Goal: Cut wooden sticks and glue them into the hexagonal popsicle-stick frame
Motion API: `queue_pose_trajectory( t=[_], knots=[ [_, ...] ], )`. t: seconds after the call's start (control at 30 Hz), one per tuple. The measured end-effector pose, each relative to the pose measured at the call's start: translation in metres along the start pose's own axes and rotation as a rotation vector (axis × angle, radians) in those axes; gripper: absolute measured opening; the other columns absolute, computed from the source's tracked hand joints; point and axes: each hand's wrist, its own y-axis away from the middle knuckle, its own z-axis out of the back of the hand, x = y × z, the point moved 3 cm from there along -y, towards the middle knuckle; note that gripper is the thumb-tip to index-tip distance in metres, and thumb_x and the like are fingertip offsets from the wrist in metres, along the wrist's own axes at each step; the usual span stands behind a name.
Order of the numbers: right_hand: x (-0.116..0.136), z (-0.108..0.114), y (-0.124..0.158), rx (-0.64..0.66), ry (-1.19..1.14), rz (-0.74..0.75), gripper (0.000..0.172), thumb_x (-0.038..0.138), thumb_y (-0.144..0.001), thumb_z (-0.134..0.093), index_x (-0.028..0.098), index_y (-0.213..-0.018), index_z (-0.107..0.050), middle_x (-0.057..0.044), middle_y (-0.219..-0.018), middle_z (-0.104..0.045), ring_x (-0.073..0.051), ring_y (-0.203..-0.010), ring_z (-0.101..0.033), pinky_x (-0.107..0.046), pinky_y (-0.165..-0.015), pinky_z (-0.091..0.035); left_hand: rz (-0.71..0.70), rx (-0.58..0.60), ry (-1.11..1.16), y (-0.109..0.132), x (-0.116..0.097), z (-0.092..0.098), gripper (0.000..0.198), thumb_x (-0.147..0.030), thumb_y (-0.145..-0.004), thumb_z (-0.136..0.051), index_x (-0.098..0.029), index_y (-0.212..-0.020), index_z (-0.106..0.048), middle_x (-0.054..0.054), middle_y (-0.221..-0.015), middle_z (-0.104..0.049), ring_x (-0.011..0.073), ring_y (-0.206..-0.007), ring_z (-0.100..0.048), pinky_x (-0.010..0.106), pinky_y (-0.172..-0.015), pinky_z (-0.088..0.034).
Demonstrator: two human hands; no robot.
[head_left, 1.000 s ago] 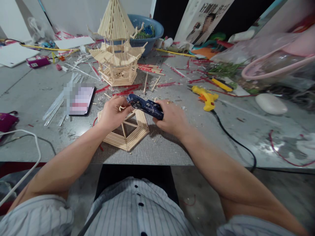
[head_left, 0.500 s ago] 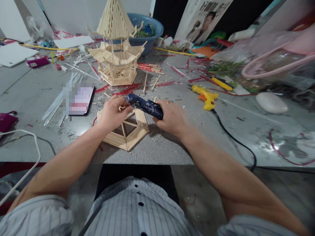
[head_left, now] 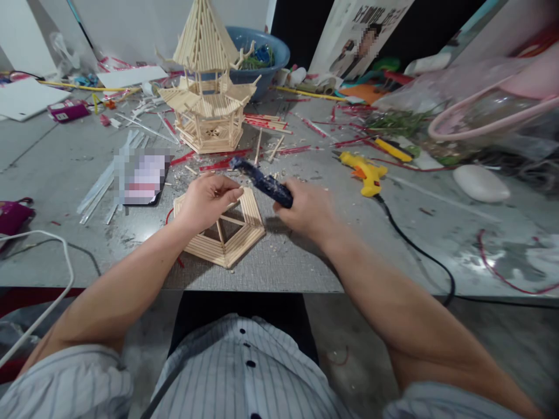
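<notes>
My right hand [head_left: 311, 210] is wrapped round a worn dark blue hand tool [head_left: 264, 183], whose exact kind I cannot make out. The tool tilts up to the left above the table. Close to its left, my left hand [head_left: 208, 201] has thumb and fingers pinched together; anything between them is too small or hidden to name. Under that hand lies a flat hexagonal frame of pale wooden sticks [head_left: 244, 237] with spokes across its open middle. The left hand covers the frame's upper left part.
Behind stands a stick-built pagoda [head_left: 208, 107]. A yellow glue gun [head_left: 363, 172] with black cord lies right, near a white oval object [head_left: 481, 183]. Left are a phone [head_left: 146, 179] and clear glue sticks [head_left: 99, 186]. Red wrappers and stick scraps litter the table [head_left: 301, 267].
The blue tool has swung up and slightly right, away from my left fingers. My left hand has shifted a little right and turned, still pinched. The stick frame stays in place.
</notes>
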Motion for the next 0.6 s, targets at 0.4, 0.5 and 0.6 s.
queue_pose_trajectory(
  t=[0.4, 0.5, 0.6],
  knots=[
    [-0.039, -0.009, -0.019, -0.028, -0.016, -0.117, 0.065, 0.064, -0.081, -0.048, 0.015, -0.123, -0.057, -0.02, -0.107, -0.065, -0.039, -0.1, -0.06, -0.049, -0.079, -0.046, 0.333, 0.424, -0.026, 0.004, 0.002, -0.003, 0.021, -0.034, -0.072, -0.064, -0.015, -0.071, -0.073, -0.001, -0.058, -0.062, 0.0074, -0.052, -0.046, 0.023, -0.053, -0.032],
    [-0.042, -0.011, -0.019, -0.021, -0.004, -0.155, 0.07, 0.066, -0.08, -0.047, 0.013, -0.124, -0.056, -0.022, -0.107, -0.064, -0.041, -0.102, -0.059, -0.052, -0.081, -0.045, 0.324, 0.534, -0.116, 0.005, 0.0, -0.01, 0.018, -0.031, -0.072, -0.066, -0.014, -0.071, -0.073, -0.002, -0.057, -0.06, 0.007, -0.052, -0.045, 0.023, -0.054, -0.032],
    [-0.042, -0.011, -0.019, 0.007, 0.004, -0.175, 0.071, 0.067, -0.08, -0.047, 0.014, -0.125, -0.054, -0.022, -0.108, -0.062, -0.042, -0.104, -0.057, -0.055, -0.084, -0.044, 0.309, 0.591, -0.193, 0.006, -0.001, -0.014, 0.02, -0.032, -0.072, -0.066, -0.014, -0.076, -0.074, -0.001, -0.059, -0.062, 0.0078, -0.054, -0.048, 0.023, -0.055, -0.033]
  ],
)
